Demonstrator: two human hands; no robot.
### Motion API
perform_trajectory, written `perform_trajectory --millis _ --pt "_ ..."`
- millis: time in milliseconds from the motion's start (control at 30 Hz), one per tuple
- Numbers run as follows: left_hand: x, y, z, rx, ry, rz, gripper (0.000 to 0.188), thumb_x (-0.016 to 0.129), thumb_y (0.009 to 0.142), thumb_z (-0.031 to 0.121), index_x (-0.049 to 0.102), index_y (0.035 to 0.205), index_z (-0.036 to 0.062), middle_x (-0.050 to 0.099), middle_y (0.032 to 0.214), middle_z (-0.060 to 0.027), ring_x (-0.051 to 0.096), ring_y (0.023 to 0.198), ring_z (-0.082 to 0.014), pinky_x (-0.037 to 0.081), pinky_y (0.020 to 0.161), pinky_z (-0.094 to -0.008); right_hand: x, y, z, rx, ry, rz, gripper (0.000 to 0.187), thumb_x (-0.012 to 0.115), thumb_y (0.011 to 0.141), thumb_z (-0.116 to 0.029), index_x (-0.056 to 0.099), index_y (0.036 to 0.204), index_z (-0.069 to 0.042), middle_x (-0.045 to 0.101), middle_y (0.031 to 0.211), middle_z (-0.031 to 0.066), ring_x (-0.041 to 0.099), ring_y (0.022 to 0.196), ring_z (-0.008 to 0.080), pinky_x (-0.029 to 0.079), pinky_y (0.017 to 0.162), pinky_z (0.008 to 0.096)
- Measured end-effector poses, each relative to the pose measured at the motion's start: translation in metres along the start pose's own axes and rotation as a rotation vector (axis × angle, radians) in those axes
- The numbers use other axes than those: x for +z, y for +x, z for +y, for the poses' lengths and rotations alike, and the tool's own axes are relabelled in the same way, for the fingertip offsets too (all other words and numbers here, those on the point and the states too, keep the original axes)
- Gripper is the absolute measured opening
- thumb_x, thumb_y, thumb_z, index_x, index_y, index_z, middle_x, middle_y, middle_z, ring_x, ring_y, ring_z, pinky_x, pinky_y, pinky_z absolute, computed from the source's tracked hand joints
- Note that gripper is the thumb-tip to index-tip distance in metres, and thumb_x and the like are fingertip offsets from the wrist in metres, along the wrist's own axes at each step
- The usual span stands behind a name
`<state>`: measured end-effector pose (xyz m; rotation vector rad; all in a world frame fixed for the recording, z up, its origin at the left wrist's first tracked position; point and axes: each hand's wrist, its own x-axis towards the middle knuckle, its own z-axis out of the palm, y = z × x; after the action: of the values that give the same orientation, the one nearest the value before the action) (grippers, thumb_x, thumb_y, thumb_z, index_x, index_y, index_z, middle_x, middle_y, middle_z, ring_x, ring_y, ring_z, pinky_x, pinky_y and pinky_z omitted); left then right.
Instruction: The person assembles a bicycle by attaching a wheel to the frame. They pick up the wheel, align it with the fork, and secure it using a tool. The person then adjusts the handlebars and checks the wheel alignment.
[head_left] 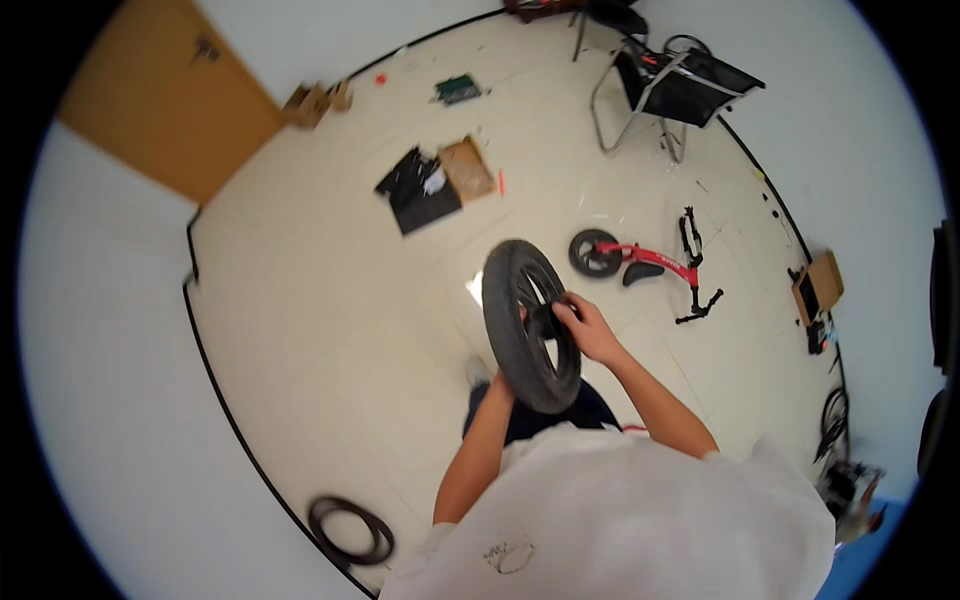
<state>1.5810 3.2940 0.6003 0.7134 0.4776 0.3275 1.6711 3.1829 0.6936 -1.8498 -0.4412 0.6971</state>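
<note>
A small black wheel with a thick tyre [507,325] and a dark spoked rim is held up in front of my body, tilted on edge. My right hand [590,330] grips it from the right side, fingers curled at the hub. My left hand [505,388] is mostly hidden behind the tyre, holding it from the lower left; a bit of finger shows through the rim opening. Just beyond, on the floor, lies a red balance bike frame [660,258] on its side. It has one black wheel [595,253], a black saddle [642,273] and black handlebars [700,308].
Ahead lie black foam and plastic [425,200], an opened cardboard piece [467,168] and a green tray [458,89]. A folding chair [680,90] stands far right. Loose tyres [350,530] lie at lower left. An open cardboard box [820,285] sits by the right wall.
</note>
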Motion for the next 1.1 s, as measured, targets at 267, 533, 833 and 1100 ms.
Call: perform_trajectory --millis 267,533,833,1100 --pt "0.090 0.250 0.000 -0.101 0.455 -0.265 0.045 0.054 0.095 0.021 0.045 0.134 -0.0008 0.052 0.130 -0.0086 0.052 0.112 -0.0160 0.047 0.091 -0.0305 -0.126 0.200 -0.014 0.127 0.173 0.249 0.039 0.053 0.095 -0.037 0.059 0.097 0.002 0.054 0.074 0.0052 0.048 0.068 0.0117 0.040 0.062 0.0284" --pt "0.198 0.421 0.036 -0.336 0.413 -0.084 0.037 0.055 0.094 0.019 0.051 0.124 -0.0021 0.060 0.114 -0.0115 0.059 0.099 -0.0163 0.050 0.083 -0.0321 -0.226 0.394 -0.046 0.123 -0.210 0.117 0.047 0.049 0.094 -0.045 0.057 0.096 0.001 0.060 0.068 0.0206 0.060 0.067 0.0386 0.045 0.063 0.0425" --pt "0.278 0.686 0.027 -0.366 0.022 -0.060 0.028 0.050 0.096 0.034 0.061 0.097 0.0079 0.059 0.085 -0.0008 0.057 0.080 -0.0118 0.049 0.068 -0.0280 -0.344 0.630 -0.063 0.017 -0.405 0.070 0.042 0.050 0.094 -0.043 0.056 0.104 -0.003 0.064 0.073 0.0205 0.063 0.072 0.0402 0.048 0.065 0.0460" --pt "0.410 0.930 0.060 -0.129 0.725 -0.459 0.022 0.050 0.094 0.021 0.061 0.091 0.0014 0.060 0.075 -0.0033 0.054 0.068 -0.0107 0.045 0.059 -0.0277 -0.471 0.812 -0.110 0.023 -0.272 0.363 0.042 0.059 0.090 -0.040 0.056 0.108 -0.002 0.066 0.075 0.0186 0.064 0.072 0.0383 0.049 0.063 0.0428"
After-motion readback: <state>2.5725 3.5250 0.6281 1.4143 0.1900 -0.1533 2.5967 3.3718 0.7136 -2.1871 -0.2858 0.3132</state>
